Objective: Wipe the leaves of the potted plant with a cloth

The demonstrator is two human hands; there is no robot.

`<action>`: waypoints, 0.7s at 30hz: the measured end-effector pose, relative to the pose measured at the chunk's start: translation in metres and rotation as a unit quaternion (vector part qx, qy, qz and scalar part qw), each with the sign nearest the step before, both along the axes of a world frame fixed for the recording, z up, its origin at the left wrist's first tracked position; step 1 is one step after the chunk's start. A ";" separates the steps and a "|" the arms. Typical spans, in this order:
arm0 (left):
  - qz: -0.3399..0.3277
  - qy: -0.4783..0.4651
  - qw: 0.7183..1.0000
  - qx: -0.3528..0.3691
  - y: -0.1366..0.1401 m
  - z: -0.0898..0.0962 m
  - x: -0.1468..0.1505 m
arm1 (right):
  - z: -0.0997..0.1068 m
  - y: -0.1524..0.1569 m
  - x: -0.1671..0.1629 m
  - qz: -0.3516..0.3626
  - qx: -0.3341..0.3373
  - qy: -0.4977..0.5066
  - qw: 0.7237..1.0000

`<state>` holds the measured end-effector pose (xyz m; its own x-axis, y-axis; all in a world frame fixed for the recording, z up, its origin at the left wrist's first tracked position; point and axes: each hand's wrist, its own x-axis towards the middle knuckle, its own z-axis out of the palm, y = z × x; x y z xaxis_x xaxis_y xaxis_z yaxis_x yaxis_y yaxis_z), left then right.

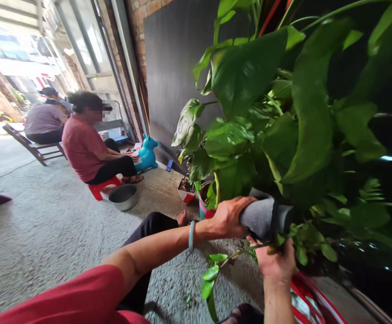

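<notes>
My left hand (227, 218), with a pale bangle at the wrist, is closed around a folded grey cloth (258, 216). The cloth is up against the lower foliage of a large leafy plant (250, 76). Just below it, my right hand (275, 261) is curled around a thin plant stem (231, 258) that runs left and droops with small green leaves. The cloth and leaves partly hide the right hand's fingers. Broad, glossy leaves hang above both hands.
A striped pot (204, 207) and a small white-and-red planter (186, 191) stand beyond my left hand. Red-and-white packaging (308, 299) lies by my right forearm. Further left are a metal basin (123, 198), a seated person (86, 144) and a blue animal toy (146, 155).
</notes>
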<state>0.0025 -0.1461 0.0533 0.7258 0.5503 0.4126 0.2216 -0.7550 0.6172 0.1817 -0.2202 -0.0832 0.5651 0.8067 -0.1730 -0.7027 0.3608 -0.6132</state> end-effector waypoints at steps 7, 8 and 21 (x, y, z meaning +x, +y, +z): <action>-0.115 0.205 0.972 0.017 -0.006 -0.015 -0.025 | 0.008 -0.008 -0.012 -0.018 -0.089 0.047 0.995; -0.122 0.217 0.968 0.001 -0.007 -0.016 -0.036 | 0.010 -0.010 -0.013 0.007 -0.084 0.052 0.995; -0.048 0.129 0.989 -0.047 -0.025 0.009 -0.034 | 0.005 -0.007 -0.012 -0.007 -0.060 0.033 0.998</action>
